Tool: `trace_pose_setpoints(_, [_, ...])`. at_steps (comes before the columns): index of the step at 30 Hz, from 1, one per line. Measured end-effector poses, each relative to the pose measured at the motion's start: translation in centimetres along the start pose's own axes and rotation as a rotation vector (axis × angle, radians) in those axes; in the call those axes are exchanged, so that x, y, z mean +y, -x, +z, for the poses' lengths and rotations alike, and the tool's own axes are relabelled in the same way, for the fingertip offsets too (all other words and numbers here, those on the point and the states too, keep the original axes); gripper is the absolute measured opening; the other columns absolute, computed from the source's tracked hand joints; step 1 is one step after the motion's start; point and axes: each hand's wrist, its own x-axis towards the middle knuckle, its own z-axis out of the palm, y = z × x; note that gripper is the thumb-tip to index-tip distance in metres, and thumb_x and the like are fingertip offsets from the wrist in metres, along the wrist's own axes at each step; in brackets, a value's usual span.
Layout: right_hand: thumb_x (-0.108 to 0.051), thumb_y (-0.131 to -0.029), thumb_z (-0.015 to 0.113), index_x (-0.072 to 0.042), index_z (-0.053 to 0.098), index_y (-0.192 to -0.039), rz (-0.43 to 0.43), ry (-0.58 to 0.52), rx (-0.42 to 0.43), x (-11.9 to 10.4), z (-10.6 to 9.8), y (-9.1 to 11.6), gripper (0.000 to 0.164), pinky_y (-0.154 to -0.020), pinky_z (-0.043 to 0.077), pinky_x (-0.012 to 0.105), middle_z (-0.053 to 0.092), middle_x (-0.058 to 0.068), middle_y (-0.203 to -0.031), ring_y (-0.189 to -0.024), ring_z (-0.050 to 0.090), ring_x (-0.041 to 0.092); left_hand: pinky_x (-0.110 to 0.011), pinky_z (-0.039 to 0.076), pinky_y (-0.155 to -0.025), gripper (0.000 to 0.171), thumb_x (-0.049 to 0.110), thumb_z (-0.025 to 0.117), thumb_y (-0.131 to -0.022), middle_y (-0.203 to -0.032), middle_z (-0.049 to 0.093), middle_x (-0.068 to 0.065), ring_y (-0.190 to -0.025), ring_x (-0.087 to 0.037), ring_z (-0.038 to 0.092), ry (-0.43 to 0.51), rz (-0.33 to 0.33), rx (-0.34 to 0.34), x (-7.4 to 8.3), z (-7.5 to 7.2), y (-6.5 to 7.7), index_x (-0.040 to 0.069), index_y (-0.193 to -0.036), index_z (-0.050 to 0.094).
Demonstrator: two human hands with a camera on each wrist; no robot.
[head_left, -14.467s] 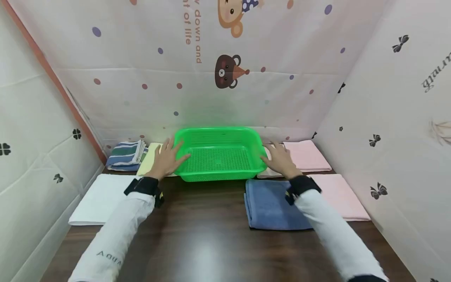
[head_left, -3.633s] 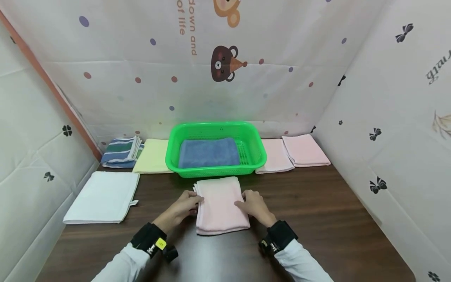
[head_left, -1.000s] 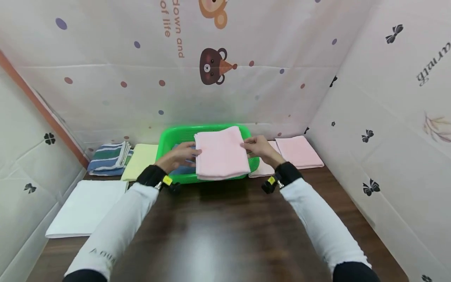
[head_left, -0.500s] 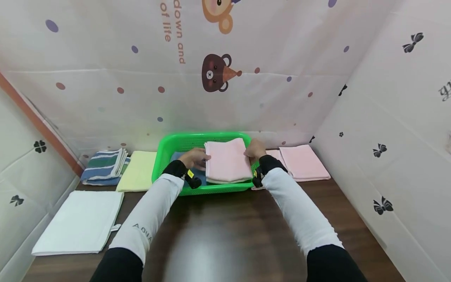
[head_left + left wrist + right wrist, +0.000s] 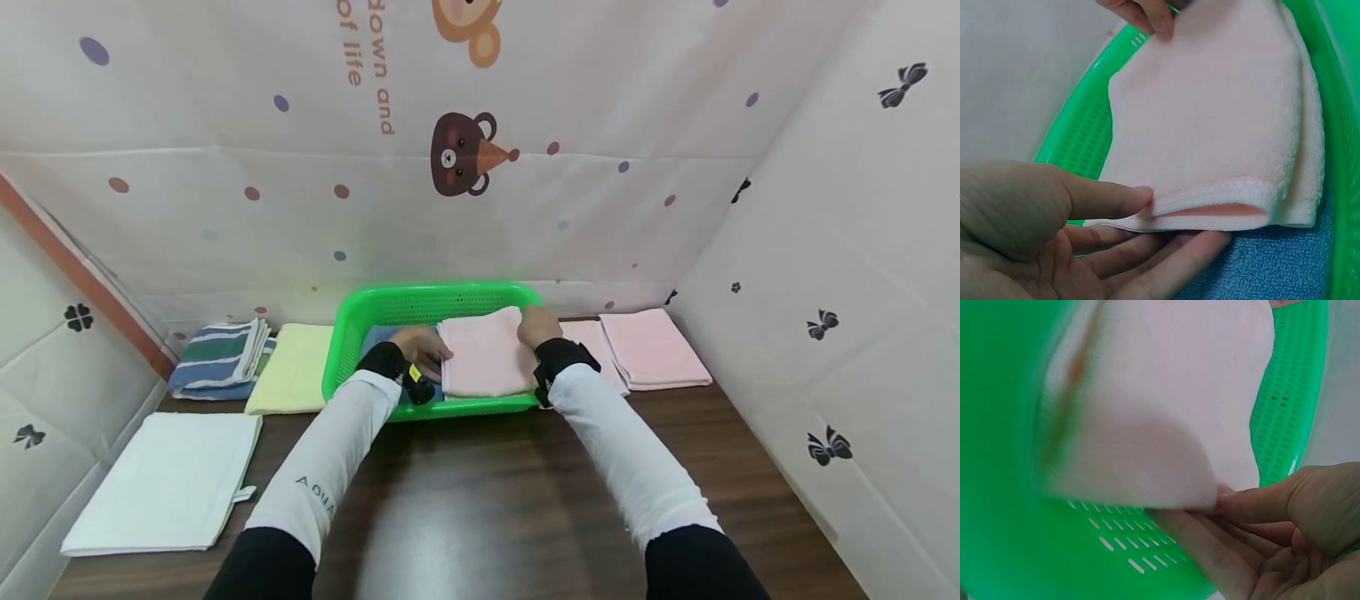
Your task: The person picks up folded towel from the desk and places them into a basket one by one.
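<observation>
L hand & R hand pinch opp edges of pink towel, thumbs on top, fingers under, prob so folds hold; it's in green basket, partly over blue towel

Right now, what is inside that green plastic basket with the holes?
A blue terry towel, partly covered by a folded pale pink towel that the left hand and right hand pinch. How far the blue towel reaches beneath the pink one cannot be seen.
</observation>
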Motion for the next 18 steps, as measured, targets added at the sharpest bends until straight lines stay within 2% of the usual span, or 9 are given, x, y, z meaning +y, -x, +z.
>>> trace_pose_setpoints(4, [-0.002,-0.102,0.048,-0.010,0.046,-0.066,-0.058,0.045,0.001,0.2,-0.4,1.2,0.037,-0.058,0.039,0.028,0.041,0.004,-0.061,-0.058,0.044,0.019,-0.036,0.063,-0.086,0.040,0.006,0.051,-0.106,-0.150,0.045,-0.034,-0.128,-0.043,0.059,-0.014,-0.005,-0.009,0.0,0.2,0.6,-0.011,-0.142,0.048])
trace_pose_setpoints(7, [-0.001,-0.101,0.047,-0.002,0.059,-0.070,-0.070,0.035,-0.057,0.5,-0.8,1.6,0.032,-0.059,0.048,0.029,0.059,0.014,-0.061,-0.060,0.062,0.029,-0.040,0.062,-0.090,0.040,0.004,0.052,-0.104,-0.146,0.049,-0.034,-0.126,-0.044,0.061,-0.004,0.012,0.046,0.0,0.6,1.5,-0.011,-0.142,0.049])
trace_pose_setpoints(8, [-0.001,-0.101,0.047,0.003,0.064,-0.078,-0.066,0.010,-0.089,0.8,-0.9,1.3,0.029,-0.061,0.052,0.031,0.065,0.019,-0.067,-0.065,0.068,0.032,-0.041,0.061,-0.092,0.040,0.003,0.052,-0.104,-0.144,0.052,-0.034,-0.126,-0.043,0.062,0.000,0.020,0.068,0.1,0.7,1.9,-0.011,-0.141,0.050])
trace_pose_setpoints(10, [-0.002,-0.102,0.045,0.012,0.066,-0.107,-0.060,-0.068,-0.169,1.7,-1.1,0.2,0.026,-0.069,0.060,0.036,0.072,0.026,-0.086,-0.080,0.074,0.037,-0.043,0.060,-0.094,0.038,0.002,0.053,-0.103,-0.139,0.056,-0.034,-0.122,-0.043,0.064,0.005,0.044,0.117,0.1,0.9,2.9,-0.012,-0.139,0.052])
trace_pose_setpoints(12, [-0.007,-0.103,0.046,0.014,0.057,-0.130,-0.077,-0.167,-0.241,3.5,-0.8,-1.8,0.036,-0.074,0.063,0.040,0.074,0.028,-0.099,-0.087,0.076,0.036,-0.044,0.059,-0.096,0.037,0.003,0.052,-0.103,-0.136,0.059,-0.034,-0.120,-0.042,0.066,0.000,0.064,0.147,0.0,1.0,4.0,-0.012,-0.137,0.055])
trace_pose_setpoints(14, [-0.011,-0.104,0.048,0.013,0.049,-0.141,-0.111,-0.288,-0.278,5.3,-0.8,-3.2,0.044,-0.074,0.063,0.041,0.073,0.029,-0.103,-0.085,0.076,0.034,-0.045,0.058,-0.098,0.038,0.005,0.050,-0.103,-0.133,0.061,-0.034,-0.118,-0.042,0.066,-0.014,0.095,0.163,-0.1,0.9,5.2,-0.013,-0.136,0.055])
trace_pose_setpoints(16, [-0.013,-0.104,0.047,0.012,0.050,-0.141,-0.132,-0.374,-0.231,6.0,-1.5,-2.3,0.045,-0.074,0.064,0.042,0.073,0.030,-0.105,-0.083,0.077,0.034,-0.047,0.056,-0.101,0.041,0.007,0.048,-0.104,-0.133,0.061,-0.035,-0.119,-0.043,0.066,-0.066,0.132,0.160,-0.3,0.7,6.7,-0.013,-0.139,0.051])
trace_pose_setpoints(18, [-0.013,-0.107,0.044,0.010,0.054,-0.139,-0.130,-0.454,-0.103,5.6,-2.9,0.9,0.041,-0.076,0.064,0.042,0.072,0.032,-0.108,-0.081,0.077,0.031,-0.049,0.054,-0.104,0.044,0.010,0.046,-0.103,-0.133,0.060,-0.036,-0.120,-0.045,0.065,-0.154,0.187,0.153,-0.9,0.3,8.7,-0.014,-0.141,0.048])
